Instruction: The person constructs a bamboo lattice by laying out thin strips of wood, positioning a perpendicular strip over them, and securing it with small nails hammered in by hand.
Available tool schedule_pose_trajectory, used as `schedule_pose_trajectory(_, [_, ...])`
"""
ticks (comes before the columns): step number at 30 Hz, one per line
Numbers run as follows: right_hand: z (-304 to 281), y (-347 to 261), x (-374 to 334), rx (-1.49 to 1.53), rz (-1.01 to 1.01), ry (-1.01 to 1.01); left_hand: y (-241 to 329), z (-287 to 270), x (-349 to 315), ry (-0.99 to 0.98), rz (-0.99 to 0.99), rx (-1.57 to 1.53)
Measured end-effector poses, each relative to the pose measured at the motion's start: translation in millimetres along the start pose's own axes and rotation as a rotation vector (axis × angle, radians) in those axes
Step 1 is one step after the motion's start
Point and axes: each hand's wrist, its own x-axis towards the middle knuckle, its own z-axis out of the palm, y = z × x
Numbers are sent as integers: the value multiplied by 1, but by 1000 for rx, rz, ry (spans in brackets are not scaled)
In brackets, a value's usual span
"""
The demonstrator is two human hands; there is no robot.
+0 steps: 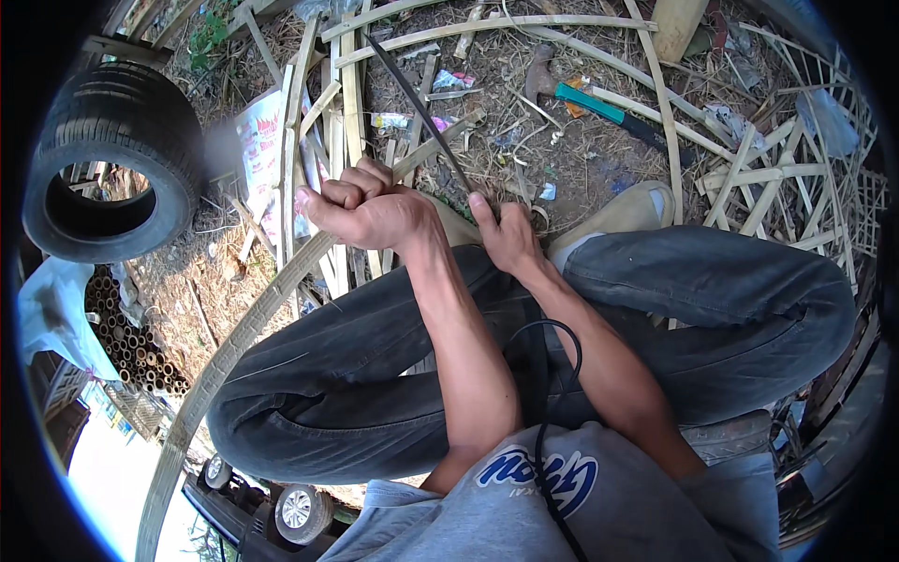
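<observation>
My left hand [370, 204] is closed around a long flat bamboo strip [248, 323], in front of my crossed legs. The strip bends down past my left knee to the lower left, and its short far end sticks out beyond my fist. Closed on the handle of a long dark knife [412, 98] is my right hand [508, 234], just right of the left one. The narrow blade points away to the upper left and crosses the strip near its far end. Whether the edge touches the strip, I cannot tell. My fingers hide most of the handle.
A hammer [595, 105] with a green and black handle lies on the littered ground ahead. Several loose bamboo strips [351, 103] lie around it. Woven bamboo lattice [777, 178] stands at the right. A tyre [117, 140] and stacked bamboo tubes [145, 351] are at the left.
</observation>
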Motion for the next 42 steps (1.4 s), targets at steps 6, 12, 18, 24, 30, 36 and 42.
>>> schedule_pose_trajectory(6, [-9,-3,9,25,122,26,0,-7,7,22,9,-27])
schedule_pose_trajectory(12, [-16,-5,16,-131,239,13,1,-17,10,84,-37,18])
schedule_pose_trajectory(18, [-1,16,9,-83,13,66,-1,-16,11,19,-43,13])
schedule_pose_trajectory(24, [-13,11,9,-149,241,188,-3,-22,11,77,-64,1])
schedule_pose_trajectory(30, [-2,23,-1,-36,42,143,-3,-15,11,-46,-22,26])
schedule_pose_trajectory(36, [6,21,-7,-207,225,195,4,-22,21,34,-84,-36])
schedule_pose_trajectory(42, [-38,-30,-19,125,104,129,21,15,12,-78,-256,-76])
